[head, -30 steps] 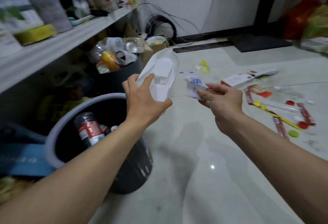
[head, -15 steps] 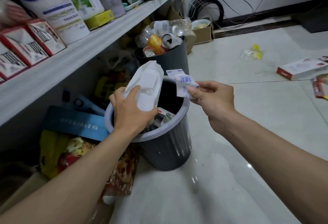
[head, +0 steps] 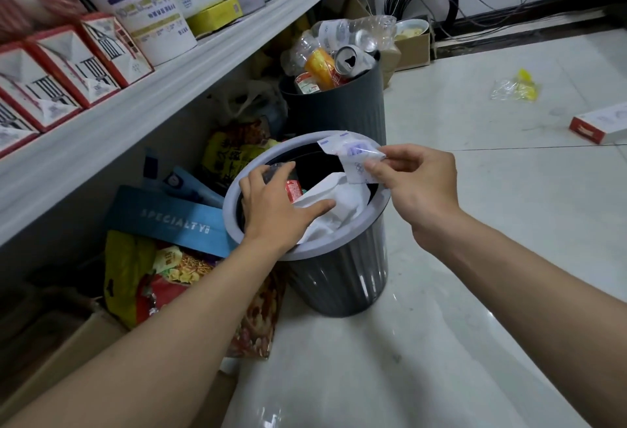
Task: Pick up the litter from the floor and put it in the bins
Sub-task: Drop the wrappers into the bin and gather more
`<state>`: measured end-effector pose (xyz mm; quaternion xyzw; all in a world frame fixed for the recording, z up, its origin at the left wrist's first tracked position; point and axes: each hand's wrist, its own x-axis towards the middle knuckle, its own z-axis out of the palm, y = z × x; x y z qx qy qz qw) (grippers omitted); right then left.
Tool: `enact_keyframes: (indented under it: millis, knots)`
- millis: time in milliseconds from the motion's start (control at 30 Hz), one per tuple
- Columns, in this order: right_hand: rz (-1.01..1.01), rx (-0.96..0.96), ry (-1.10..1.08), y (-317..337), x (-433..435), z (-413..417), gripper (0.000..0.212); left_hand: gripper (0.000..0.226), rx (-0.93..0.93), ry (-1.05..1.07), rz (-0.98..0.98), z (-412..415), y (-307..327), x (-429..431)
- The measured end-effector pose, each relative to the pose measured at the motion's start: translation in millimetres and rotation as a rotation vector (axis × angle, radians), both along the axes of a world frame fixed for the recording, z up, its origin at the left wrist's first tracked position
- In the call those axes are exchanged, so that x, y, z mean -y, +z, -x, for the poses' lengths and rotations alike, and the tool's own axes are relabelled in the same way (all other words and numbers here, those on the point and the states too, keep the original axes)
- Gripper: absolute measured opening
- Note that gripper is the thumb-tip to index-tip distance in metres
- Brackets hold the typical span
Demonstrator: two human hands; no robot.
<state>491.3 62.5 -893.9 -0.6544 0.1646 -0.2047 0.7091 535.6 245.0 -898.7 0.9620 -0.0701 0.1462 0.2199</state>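
While packing the near bin (head: pixel 339 275), press toward the middle of its mouth and not against the pale rim, to avoid tipping what looks a light tub on the glossy floor (head: pixel 492 241). Push the white paper (head: pixel 342 203) down below the rim before letting go: lies crumpled across the near right of the mouth, touching the near rim, and probably springs back up if merely dropped. Leave the far bin (head: pixel 339 108) alone: heaped above its top with bottles and a can. Then release the small printed wrapper (head: pixel 353 159) low over the dark gap on the far side, to stop so thin a scrap from drifting wide. After that, judging by the floor, go back to the far right for the red-and-white box (head: pixel 599 125) and the yellow wrapper (head: pixel 514 88), lying well apart from both bins.

Reaches in from the near left with the left hand (head: pixel 274 203), palm down over the left half of the mouth, fingers (head: pixel 252 181) spread and fairly straight, gripping nothing, thumb laid flat on the white paper. Hovers over the far right rim with the right hand (head: pixel 417 179), thumb and forefinger pinching the small printed wrapper near its lower edge, remaining fingers loosely curled behind.
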Motion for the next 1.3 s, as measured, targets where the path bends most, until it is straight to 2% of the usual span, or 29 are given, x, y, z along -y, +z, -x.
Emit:
enact_keyframes:
  millis: [367, 667, 833, 1000, 1100, 1300]
  knots:
    - [0.413, 0.019, 0.154, 1, -6, 4, 0.042, 0.083, 0.013, -0.009, 0.000, 0, 1, 1]
    - [0.477, 0.009, 0.130, 1, 11, 13, 0.041, 0.081, 0.030, -0.055, -0.019, 3, 4, 12]
    - [0.617, -0.006, 0.115, 0, 38, 28, 0.040, 0.073, 0.050, -0.158, -0.041, 5, 10, 35]
    - [0.890, -0.100, 0.142, -10, 82, 48, 0.051, 0.060, 0.101, -0.302, -0.110, 17, 18, 81]
    - [1.018, -0.192, 0.158, -16, 113, 65, 0.059, 0.061, 0.122, -0.391, -0.174, 29, 19, 114]
    - [1.131, -0.353, 0.098, -22, 175, 109, 0.064, 0.062, 0.102, -0.532, -0.244, 60, 7, 185]
